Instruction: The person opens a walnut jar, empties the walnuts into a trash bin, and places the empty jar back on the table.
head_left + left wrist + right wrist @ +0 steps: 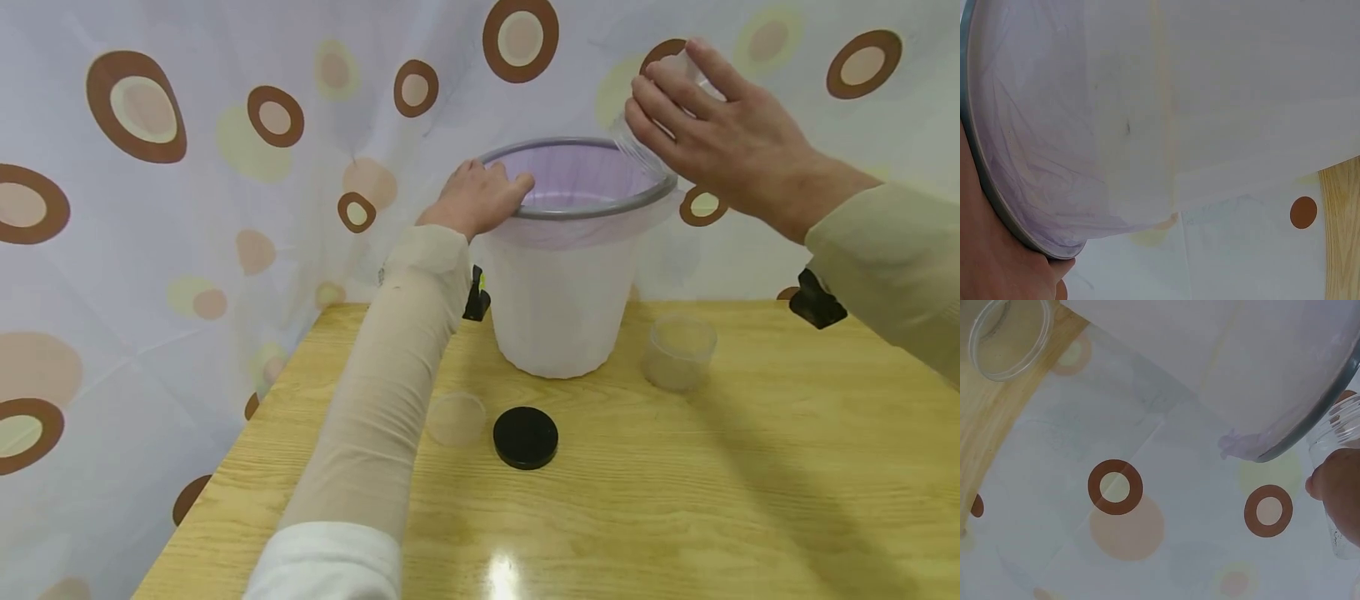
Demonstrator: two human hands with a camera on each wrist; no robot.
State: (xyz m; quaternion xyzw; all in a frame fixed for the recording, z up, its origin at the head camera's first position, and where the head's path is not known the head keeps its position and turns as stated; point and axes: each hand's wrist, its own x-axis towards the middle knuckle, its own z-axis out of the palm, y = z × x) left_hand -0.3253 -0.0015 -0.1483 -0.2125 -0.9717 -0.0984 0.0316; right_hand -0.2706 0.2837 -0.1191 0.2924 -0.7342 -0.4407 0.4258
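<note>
A white trash bin (558,300) with a grey rim and a pale purple liner (570,171) stands upright on the table. My left hand (480,196) grips the rim at its left side; the rim hides part of the fingers in the left wrist view. Above the bin's right edge, my right hand (738,137) holds a clear plastic jar (1342,428). The jar is tilted, its threaded mouth facing down toward the bin's opening. The hand covers much of it, and its contents cannot be made out.
On the wooden table (600,517), a black round lid (525,437) lies in front of the bin beside a clear disc (456,419). A clear round container (678,354) stands right of the bin. Black clips (817,300) sit at the back edge, before a patterned curtain (225,208).
</note>
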